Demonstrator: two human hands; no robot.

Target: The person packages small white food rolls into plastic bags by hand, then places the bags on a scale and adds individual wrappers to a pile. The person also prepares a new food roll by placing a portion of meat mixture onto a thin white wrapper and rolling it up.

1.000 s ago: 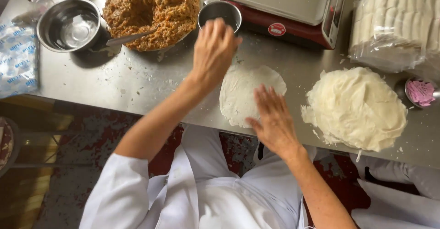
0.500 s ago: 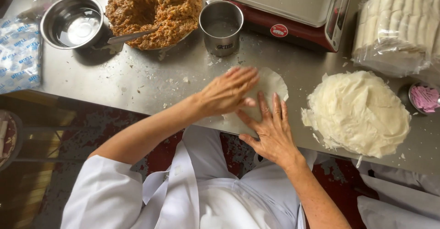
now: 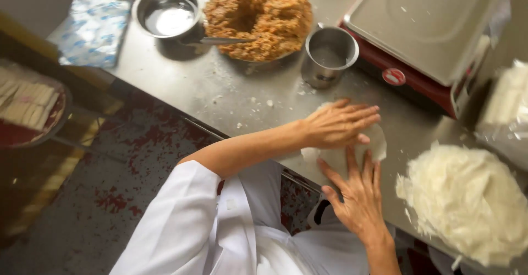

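Note:
A thin round white wrapper sheet (image 3: 375,141) lies flat on the steel table (image 3: 187,91), mostly covered by my hands. My left hand (image 3: 336,124) rests palm down across its top, fingers stretched to the right. My right hand (image 3: 357,195) presses on its near edge with fingers spread, pointing away from me. Neither hand grips anything. A small steel cup (image 3: 329,55) stands just beyond my left hand. A heap of orange-brown shredded filling (image 3: 258,15) sits on a plate behind it, with a spoon handle (image 3: 220,40) sticking out of it.
A stack of white wrapper sheets (image 3: 467,201) lies at the right. A red scale with a grey tray (image 3: 426,25) stands at the back right. An empty steel bowl (image 3: 166,14) and a blue-white bag (image 3: 92,30) sit at the back left. A round tray (image 3: 30,110) stands lower left.
My left hand came back from the steel cup and now lies flat on the wrapper sheet. My right hand stayed on the sheet's near edge. The camera view shifted left.

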